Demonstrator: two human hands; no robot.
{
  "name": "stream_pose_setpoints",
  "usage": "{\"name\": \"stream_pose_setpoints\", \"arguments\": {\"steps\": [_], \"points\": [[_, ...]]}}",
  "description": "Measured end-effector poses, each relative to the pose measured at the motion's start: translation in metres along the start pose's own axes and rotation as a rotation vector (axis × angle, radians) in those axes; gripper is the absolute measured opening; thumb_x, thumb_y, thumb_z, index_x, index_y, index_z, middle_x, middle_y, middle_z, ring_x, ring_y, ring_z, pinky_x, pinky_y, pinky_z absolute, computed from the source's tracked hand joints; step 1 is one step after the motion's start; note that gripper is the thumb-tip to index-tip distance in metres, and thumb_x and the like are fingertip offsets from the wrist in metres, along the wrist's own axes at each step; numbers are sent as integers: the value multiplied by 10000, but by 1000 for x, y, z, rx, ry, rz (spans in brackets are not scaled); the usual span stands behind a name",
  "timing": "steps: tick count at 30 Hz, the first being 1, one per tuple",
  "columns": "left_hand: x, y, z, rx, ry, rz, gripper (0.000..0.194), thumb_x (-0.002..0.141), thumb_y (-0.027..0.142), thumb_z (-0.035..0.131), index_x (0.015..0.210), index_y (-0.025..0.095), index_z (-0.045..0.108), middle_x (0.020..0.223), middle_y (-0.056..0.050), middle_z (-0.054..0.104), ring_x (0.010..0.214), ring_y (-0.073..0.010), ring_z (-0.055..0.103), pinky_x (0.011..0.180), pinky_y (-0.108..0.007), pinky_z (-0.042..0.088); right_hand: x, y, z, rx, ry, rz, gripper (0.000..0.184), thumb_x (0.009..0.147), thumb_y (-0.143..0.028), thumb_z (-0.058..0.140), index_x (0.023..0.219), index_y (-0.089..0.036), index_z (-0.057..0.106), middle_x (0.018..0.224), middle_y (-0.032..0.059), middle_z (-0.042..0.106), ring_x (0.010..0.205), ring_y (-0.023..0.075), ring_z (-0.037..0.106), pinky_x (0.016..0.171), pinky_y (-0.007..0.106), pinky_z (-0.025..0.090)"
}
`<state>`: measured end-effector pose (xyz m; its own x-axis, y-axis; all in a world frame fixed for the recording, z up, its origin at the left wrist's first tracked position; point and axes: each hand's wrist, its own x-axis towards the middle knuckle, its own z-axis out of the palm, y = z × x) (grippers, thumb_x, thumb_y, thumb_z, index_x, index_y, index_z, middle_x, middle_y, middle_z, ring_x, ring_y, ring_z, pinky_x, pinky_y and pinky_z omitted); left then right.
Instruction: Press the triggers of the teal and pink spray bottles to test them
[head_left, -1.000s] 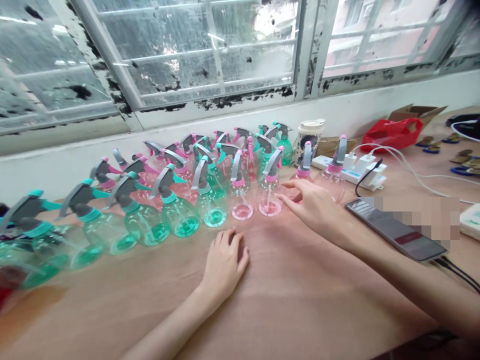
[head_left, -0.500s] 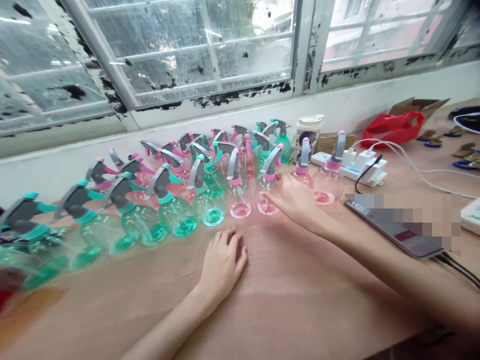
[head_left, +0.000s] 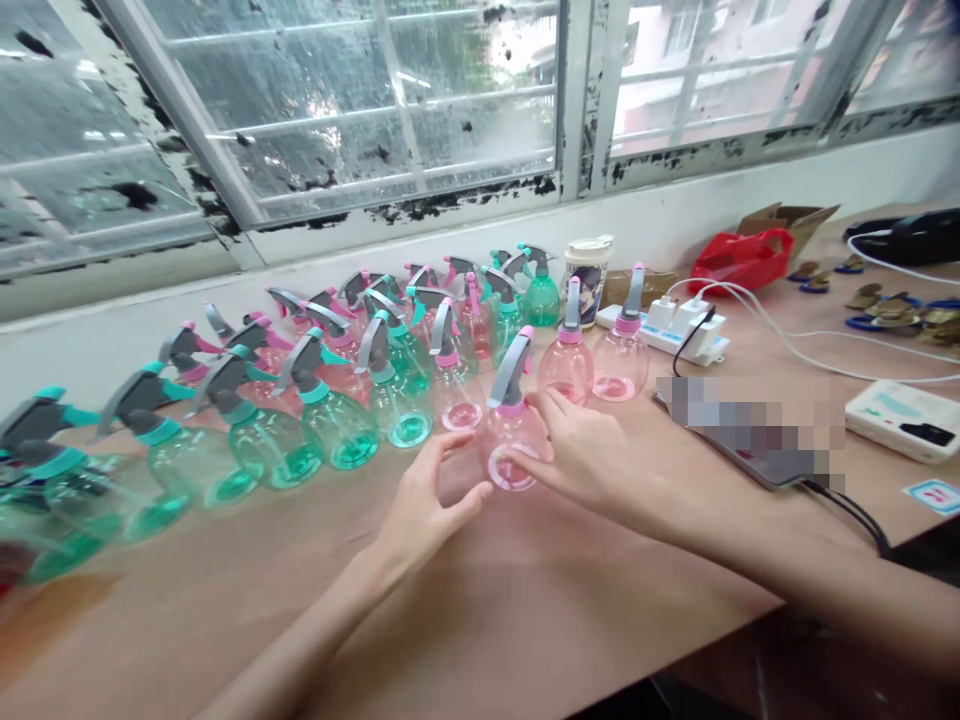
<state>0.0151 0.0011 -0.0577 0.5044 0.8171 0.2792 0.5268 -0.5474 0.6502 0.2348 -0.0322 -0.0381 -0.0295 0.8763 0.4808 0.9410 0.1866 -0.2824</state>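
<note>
A clear pink spray bottle (head_left: 512,440) with a grey trigger head is pulled forward of the row. My right hand (head_left: 581,445) is closed round its right side, thumb across the front. At its left side is my left hand (head_left: 431,495), thumb and fingers apart; whether its fingertips touch the bottle I cannot tell. Just behind stands another pink spray bottle (head_left: 457,385). To the right are two more, a pink one (head_left: 566,365) and a paler one (head_left: 619,362). A green spray bottle (head_left: 401,405) stands beyond my left fingers.
Several more green spray bottles (head_left: 345,425) and pink ones line the table (head_left: 480,600) to the left. A paper cup (head_left: 586,283), a power strip (head_left: 686,330), a red bag (head_left: 739,262), a phone (head_left: 735,440) and a white device (head_left: 904,420) are at the right, with cables.
My right hand has brought the pink spray bottle forward, out of the row. My left hand has lifted from the table and opened beside it. The view has shifted to the right.
</note>
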Motion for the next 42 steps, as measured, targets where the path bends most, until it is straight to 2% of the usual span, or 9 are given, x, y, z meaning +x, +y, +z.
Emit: {"name": "stream_pose_setpoints", "arguments": {"steps": [5, 8, 14, 19, 23, 29, 35, 39, 42], "points": [[11, 36, -11, -262, 20, 41, 623, 791, 413, 693, 1339, 238, 455, 1407, -122, 531, 1287, -306, 515, 1081, -500, 407, -22, -12, 2, 96, 66, -195, 446, 895, -523, 571, 1126, -142, 557, 1065, 142, 686, 990, 323, 623, 667, 391, 523], [18, 51, -16, -305, -12, 74, 677, 761, 366, 726, 1366, 250, 445, 1366, -108, 563, 1221, -304, 566, 1026, -473, 462, -31, -23, 3, 153, 87, -267, 436, 870, -506, 618, 1107, -144, 567, 1081, 133, 688, 949, 316, 603, 688, 432, 545], [19, 54, -13, -393, -31, 132, 435, 788, 282, 695, 1203, 227, 575, 1300, -100, 607, 1165, -279, 609, 997, -444, 490, -39, -37, 17, 369, 142, -434, 496, 863, -503, 633, 1149, -108, 544, 1101, 178, 666, 1004, 316, 604, 824, 479, 555], [13, 48, -11, -404, 55, 100, 379, 812, 246, 600, 1191, 222, 588, 1256, -81, 640, 1059, -241, 650, 910, -383, 533, -36, -15, 32, 552, 13, -571, 740, 839, -569, 650, 1367, -110, 408, 1314, 219, 567, 1230, 321, 541, 988, 498, 495], [12, 52, -15, -351, 112, 50, 388, 731, 203, 519, 1106, 226, 619, 1199, -55, 677, 967, -234, 671, 894, -398, 541, -37, 18, 42, 503, -81, -444, 613, 917, -490, 583, 1406, -175, 390, 1368, 191, 548, 1275, 299, 527, 1036, 514, 462], [19, 57, -15, -274, 87, 44, 436, 664, 191, 479, 1072, 253, 618, 1169, -41, 685, 910, -241, 668, 789, -384, 568, -22, 56, 56, 299, -133, -264, 325, 925, -302, 566, 1218, -163, 585, 1339, 189, 578, 1210, 304, 586, 1010, 515, 483], [26, 57, -14, -241, 74, 55, 368, 656, 211, 456, 986, 253, 612, 989, -31, 685, 815, -223, 661, 717, -356, 569, -8, 56, 74, 298, -194, -331, 330, 947, -354, 559, 1192, -145, 630, 1338, 188, 585, 1247, 292, 561, 1034, 467, 468], [23, 59, -13, -199, 102, -1, 365, 688, 215, 461, 1010, 270, 624, 883, -26, 678, 812, -240, 648, 791, -401, 570, -7, 50, 82, 278, -222, -318, 409, 960, -395, 534, 1264, -130, 601, 1380, 197, 557, 1314, 307, 501, 1069, 490, 434], [22, 57, -12, -164, 119, 2, 245, 682, 220, 465, 877, 254, 609, 862, -35, 655, 802, -237, 630, 816, -413, 566, -9, 50, 84, 271, -247, -311, 459, 968, -409, 514, 1330, -132, 567, 1413, 191, 539, 1349, 310, 464, 1094, 506, 408]]}}
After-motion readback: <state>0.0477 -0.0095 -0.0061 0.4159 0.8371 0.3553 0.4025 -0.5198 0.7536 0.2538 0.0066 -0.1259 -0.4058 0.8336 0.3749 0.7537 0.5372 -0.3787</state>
